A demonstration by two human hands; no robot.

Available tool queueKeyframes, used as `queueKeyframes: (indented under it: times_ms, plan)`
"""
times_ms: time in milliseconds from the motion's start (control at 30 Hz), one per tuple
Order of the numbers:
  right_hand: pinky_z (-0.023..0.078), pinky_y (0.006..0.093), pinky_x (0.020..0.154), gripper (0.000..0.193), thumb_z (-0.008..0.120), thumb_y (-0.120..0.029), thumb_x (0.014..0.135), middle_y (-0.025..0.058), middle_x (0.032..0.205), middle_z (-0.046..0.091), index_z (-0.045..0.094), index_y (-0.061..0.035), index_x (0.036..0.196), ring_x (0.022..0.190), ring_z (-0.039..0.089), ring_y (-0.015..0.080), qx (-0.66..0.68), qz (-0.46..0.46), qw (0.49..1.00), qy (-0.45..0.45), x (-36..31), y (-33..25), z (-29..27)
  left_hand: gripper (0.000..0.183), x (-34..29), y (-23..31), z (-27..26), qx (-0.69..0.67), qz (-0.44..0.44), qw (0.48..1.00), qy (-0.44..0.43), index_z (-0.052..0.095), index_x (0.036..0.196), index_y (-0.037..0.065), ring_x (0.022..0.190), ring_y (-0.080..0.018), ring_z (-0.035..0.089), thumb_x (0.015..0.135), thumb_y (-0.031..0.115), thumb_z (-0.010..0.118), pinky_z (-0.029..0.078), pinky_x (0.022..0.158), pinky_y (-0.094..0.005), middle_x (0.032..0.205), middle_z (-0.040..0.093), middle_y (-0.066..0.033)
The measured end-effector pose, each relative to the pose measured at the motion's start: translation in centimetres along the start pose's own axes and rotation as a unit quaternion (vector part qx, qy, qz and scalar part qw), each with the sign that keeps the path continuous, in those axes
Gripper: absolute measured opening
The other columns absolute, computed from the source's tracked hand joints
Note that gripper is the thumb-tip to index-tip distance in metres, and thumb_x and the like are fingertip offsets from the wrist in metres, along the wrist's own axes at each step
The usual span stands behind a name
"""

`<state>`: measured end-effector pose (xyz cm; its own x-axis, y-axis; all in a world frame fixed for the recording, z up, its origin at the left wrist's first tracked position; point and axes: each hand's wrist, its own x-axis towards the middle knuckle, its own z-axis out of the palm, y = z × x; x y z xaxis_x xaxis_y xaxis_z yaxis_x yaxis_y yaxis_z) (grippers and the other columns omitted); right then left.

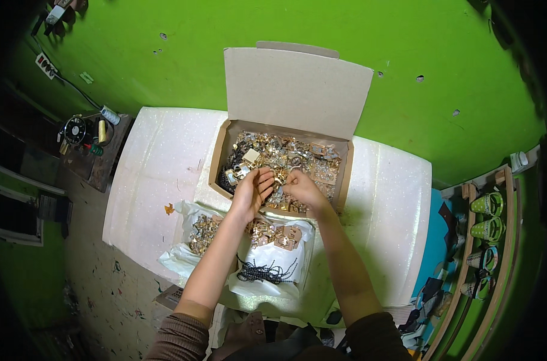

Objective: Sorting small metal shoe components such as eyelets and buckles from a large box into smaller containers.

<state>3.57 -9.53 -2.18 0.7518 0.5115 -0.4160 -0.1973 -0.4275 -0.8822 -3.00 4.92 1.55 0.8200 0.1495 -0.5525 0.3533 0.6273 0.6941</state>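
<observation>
Left hand: your left hand [256, 189] is over the front of the box, palm turned inward, fingers loosely curled and parted; nothing is seen gripped in it.
Right hand: your right hand [303, 188] is just beside it, fingers bent and drawn together at the tips; you show no clear view of whether they grip anything, so a hold cannot be told.
Gold piece: a small, shiny gold-coloured ornament [279, 175] sits between your hands, next to the right fingertips; whether it is held or lying cannot be told.
Box: a brown cardboard box [218, 153] stands open in front of you, its plain greyish lid [297, 87] raised at the back.
Box contents: a crowded mix of gold and silver-toned ornaments [312, 150]; a cream square piece [252, 157] lies left of centre.
White sheeting: crumpled white plastic sheeting [288, 256] lies nearer you than the box, bearing gold-toned ornaments [202, 234] at left, tan carded pieces [287, 237] at right and black beaded strands [264, 273] below those.
Table: a table with a glittery white cover [159, 156] carries all of these.
Surroundings: a bright green wall [165, 78] rises behind; green sandals [488, 230] hang on a wooden rack at right.
</observation>
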Motion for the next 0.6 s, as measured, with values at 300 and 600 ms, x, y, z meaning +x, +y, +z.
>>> queueKeyframes:
  times_ms: [300,600]
  plan:
    - [0.048,0.0230,0.056,0.016,0.058,-0.004,0.074,0.0041,0.080,0.050,0.044,-0.0058,0.081,0.072,0.052,0.0106,0.225,-0.029,0.970,-0.088,-2.3,-5.0,-3.2,0.035,0.0,0.7,0.9,-0.065,-0.029,0.997,-0.035,0.044,0.111,0.002,0.093,-0.0179,0.052,0.091,0.025,0.028,0.045,0.081,-0.0303,0.103,0.053,-0.0093]
    - [0.047,0.0274,0.067,0.022,0.057,-0.007,0.078,0.0063,0.087,0.058,0.053,0.0013,0.097,0.078,0.055,0.0130,0.006,-0.135,0.986,-0.098,-1.6,-8.3,-2.1,0.033,0.8,0.1,0.9,-0.272,-0.068,0.945,-0.170,0.051,0.105,0.002,0.093,-0.0223,0.055,0.090,0.022,0.029,0.048,0.081,-0.0370,0.100,0.057,-0.0100]
